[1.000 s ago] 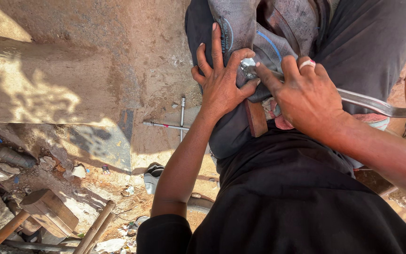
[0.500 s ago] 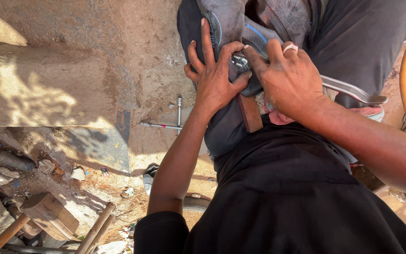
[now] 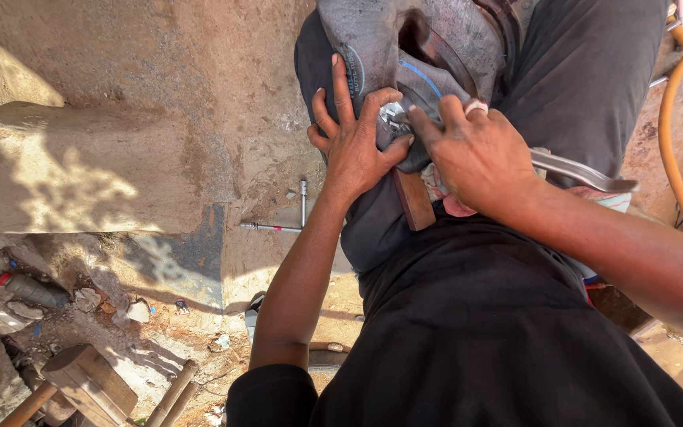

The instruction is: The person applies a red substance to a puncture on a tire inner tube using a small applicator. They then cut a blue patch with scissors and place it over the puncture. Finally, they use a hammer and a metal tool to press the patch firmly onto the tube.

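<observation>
Compared with half a second ago, both hands have barely shifted; the view has drifted slightly, and the hands stay pressed on the same spot of the rubber tube.

Seen from above, a person in black clothing works with a dark rubber inner tube (image 3: 405, 47) draped over the lap. Their left hand (image 3: 353, 142) lies flat on the tube, fingers spread and pointing up the frame, the thumb angled right toward a small shiny metal piece (image 3: 393, 119) on the rubber. Their left forearm runs straight down the frame to a bent elbow. Their right hand (image 3: 480, 154) comes in from the right, knuckles up, index finger stretched left so its tip meets the same metal piece. The two hands sit close together, thumb and fingertip nearly touching, pinching down on the tube around that piece.

Under the right wrist lies a curved metal tyre lever (image 3: 583, 170). A wooden handle (image 3: 413, 198) shows just below the hands. An orange hose (image 3: 669, 134) curves at the right edge. On the dusty ground at left lies a cross-shaped metal wrench (image 3: 290, 217).
</observation>
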Demonstrator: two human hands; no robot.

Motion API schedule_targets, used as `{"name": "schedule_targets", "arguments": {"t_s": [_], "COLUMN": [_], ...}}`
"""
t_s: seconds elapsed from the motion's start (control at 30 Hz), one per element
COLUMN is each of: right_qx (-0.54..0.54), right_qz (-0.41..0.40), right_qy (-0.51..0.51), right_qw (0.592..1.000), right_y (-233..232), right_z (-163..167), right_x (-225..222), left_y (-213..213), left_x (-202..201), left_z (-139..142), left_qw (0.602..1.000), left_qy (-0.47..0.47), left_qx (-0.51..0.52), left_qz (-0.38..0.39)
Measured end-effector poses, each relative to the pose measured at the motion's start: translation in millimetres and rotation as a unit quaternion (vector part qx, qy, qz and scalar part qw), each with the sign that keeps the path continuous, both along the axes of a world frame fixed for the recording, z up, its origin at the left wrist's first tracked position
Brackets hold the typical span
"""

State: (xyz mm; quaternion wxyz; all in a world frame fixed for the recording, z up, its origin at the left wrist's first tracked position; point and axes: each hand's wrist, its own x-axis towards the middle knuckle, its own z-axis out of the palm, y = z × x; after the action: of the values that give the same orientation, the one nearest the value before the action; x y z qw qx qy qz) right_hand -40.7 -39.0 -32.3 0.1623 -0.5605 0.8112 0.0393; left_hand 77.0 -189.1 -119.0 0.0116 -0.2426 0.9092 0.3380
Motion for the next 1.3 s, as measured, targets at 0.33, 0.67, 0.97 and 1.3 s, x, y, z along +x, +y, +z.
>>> {"name": "schedule_targets", "arguments": {"t_s": [0.33, 0.67, 0.97, 1.3], "right_qx": [-0.160, -0.312, -0.291, -0.337], "right_qz": [-0.270, -0.747, -0.726, -0.617], "right_qy": [-0.045, -0.292, -0.329, -0.113], "right_qw": [0.948, 0.509, 0.530, 0.702], "right_y": [97, 226, 223, 233], "right_z": [6, -69, -75, -74], "right_x": [-43, -141, -139, -138], "left_y": [36, 59, 67, 60], "left_x": [9, 4, -7, 2], "left_z": [23, 24, 30, 19], "left_qw": [0.985, 0.980, 0.986, 0.986], "left_qy": [0.149, 0.144, 0.036, 0.045], "left_qx": [-0.050, -0.016, 0.021, 0.057], "left_qz": [0.071, 0.140, 0.159, 0.147]}}
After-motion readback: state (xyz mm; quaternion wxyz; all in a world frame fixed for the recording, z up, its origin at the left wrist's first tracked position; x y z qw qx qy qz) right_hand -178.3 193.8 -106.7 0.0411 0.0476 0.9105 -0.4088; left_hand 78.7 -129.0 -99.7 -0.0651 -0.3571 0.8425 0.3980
